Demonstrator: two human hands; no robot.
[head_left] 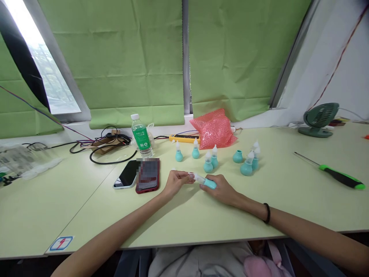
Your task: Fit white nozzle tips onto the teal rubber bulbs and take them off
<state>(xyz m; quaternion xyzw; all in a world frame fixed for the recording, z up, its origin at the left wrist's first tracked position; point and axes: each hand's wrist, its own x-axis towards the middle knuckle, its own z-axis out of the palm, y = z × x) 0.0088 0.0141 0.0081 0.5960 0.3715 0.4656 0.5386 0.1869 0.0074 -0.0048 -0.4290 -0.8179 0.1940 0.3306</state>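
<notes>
Both hands hold one nasal aspirator (199,178) just above the table, lying on its side with its nozzle to the left. My left hand (176,182) pinches the white, see-through nozzle end between thumb and fingers. Around the teal bulb end my right hand (221,188) is closed, hiding part of it. Beyond the hands stand several upright aspirators with teal bulbs and clear tips, among them one aspirator (178,154) at the left and another aspirator (246,166) at the right. A lone teal bulb (238,156) stands without a tip near the right-hand ones.
Two phones, one pale-edged (127,175) and one red-cased (148,177), lie left of the hands. A water bottle (142,136), tangled cables (115,140), a yellow power strip (184,138) and pink bubble wrap (216,130) line the back. At right are a screwdriver (331,171) and small fan (318,119).
</notes>
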